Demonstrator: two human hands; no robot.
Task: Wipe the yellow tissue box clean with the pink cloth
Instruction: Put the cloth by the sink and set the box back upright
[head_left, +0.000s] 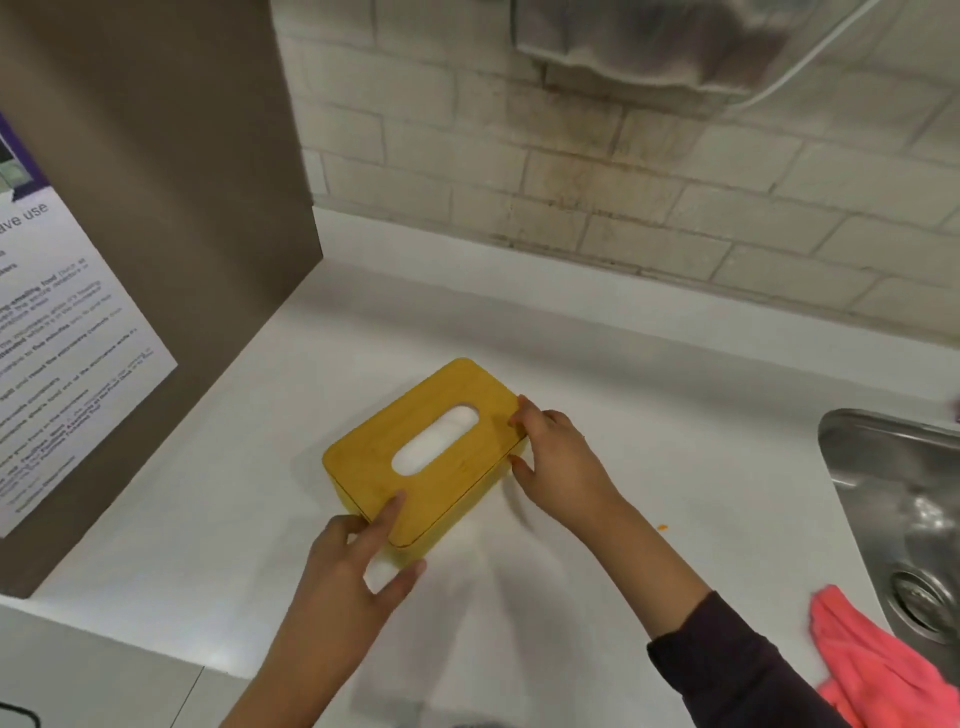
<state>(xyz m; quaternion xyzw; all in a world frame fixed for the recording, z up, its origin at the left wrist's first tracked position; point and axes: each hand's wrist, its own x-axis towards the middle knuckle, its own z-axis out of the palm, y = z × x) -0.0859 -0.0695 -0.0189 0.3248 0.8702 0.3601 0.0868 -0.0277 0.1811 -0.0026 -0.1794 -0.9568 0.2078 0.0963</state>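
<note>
Between both hands (358, 551), yellow tissue box (423, 457), oval-slotted.

the yellow tissue box (423, 457) sits on the white counter (649, 415), gripped at its near corner by the left hand (353, 561) and at its right end by the right hand (558, 462). the pink cloth (872, 660) lies apart beside the steel sink (904, 509).
</note>
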